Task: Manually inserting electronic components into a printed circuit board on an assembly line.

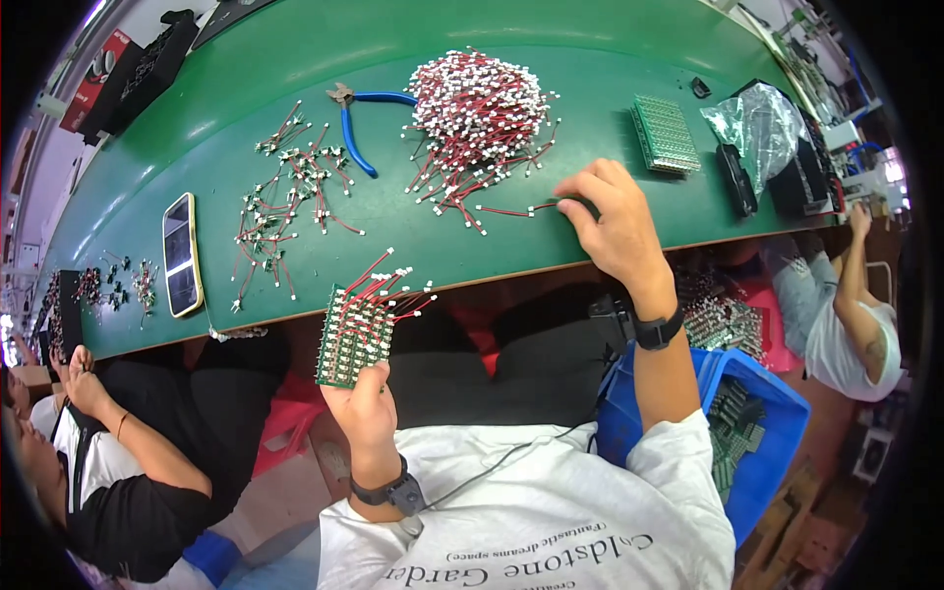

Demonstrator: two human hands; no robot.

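My left hand grips the lower edge of a green circuit board panel, tilted up in front of the table edge. Several red wires with white connectors stick out from its upper part. Over the table, my right hand has thumb and forefinger pinched on one end of a red wire lead with white connectors. That lead stretches left from the fingertips, just below a big heap of similar leads.
Left of the heap lie blue-handled cutters, scattered small boards with wires and a phone. A stack of green panels and a plastic bag are on the right. A blue bin stands beside my right arm. Co-workers sit either side.
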